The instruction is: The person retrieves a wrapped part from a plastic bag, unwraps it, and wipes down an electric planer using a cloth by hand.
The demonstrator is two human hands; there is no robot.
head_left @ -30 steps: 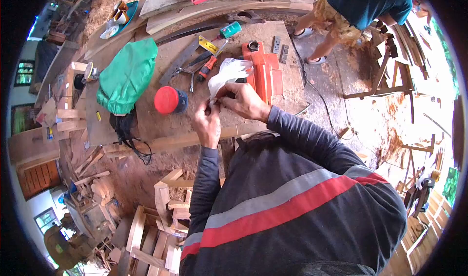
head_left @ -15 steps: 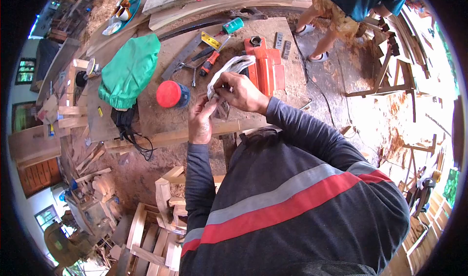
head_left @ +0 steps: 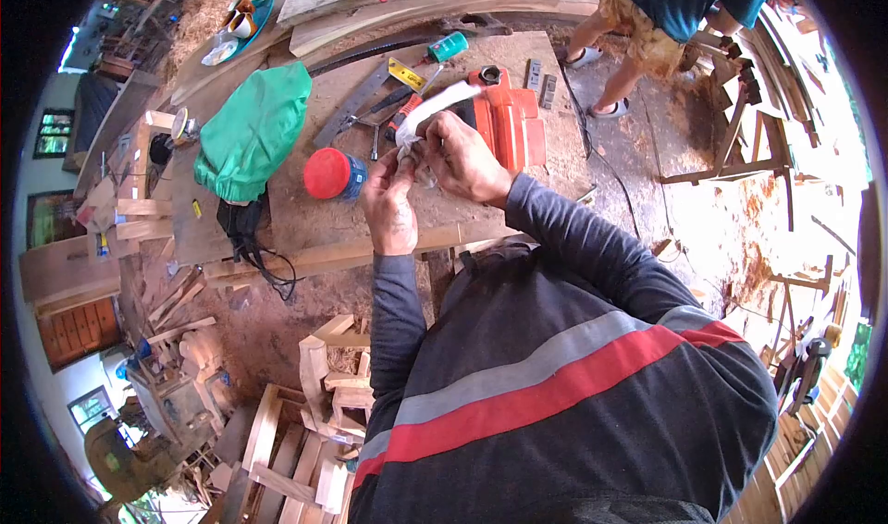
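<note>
Between my hands is a crumpled, thin white sheet that looks like a plastic bag (head_left: 437, 104), its upper part blurred by motion. My left hand (head_left: 392, 211) pinches its lower, bunched end between thumb and fingers. Just to the right, my right hand (head_left: 465, 160) has its fingers closed on the same bag; the fingertips are partly hidden. A jar with a red lid (head_left: 326, 173) and blue side stands left of my left hand. Beyond my right hand lies an orange power tool (head_left: 518, 126). A screwdriver with an orange and black handle (head_left: 400, 117) lies behind the bag.
On the bench (head_left: 314, 237) are a green cloth cover (head_left: 254, 131), a try square (head_left: 351, 103), a green bottle (head_left: 448, 47) and grey blocks (head_left: 534, 75). A co-worker (head_left: 661, 15) bends over at upper right. A cable (head_left: 615, 163) runs along the floor; wooden frames (head_left: 314, 376) stand below left.
The white bag has swung and its upper part now blurs, stretching up to the right. Both hands stay closed on it; my left hand has shifted slightly right. The view has moved a little.
</note>
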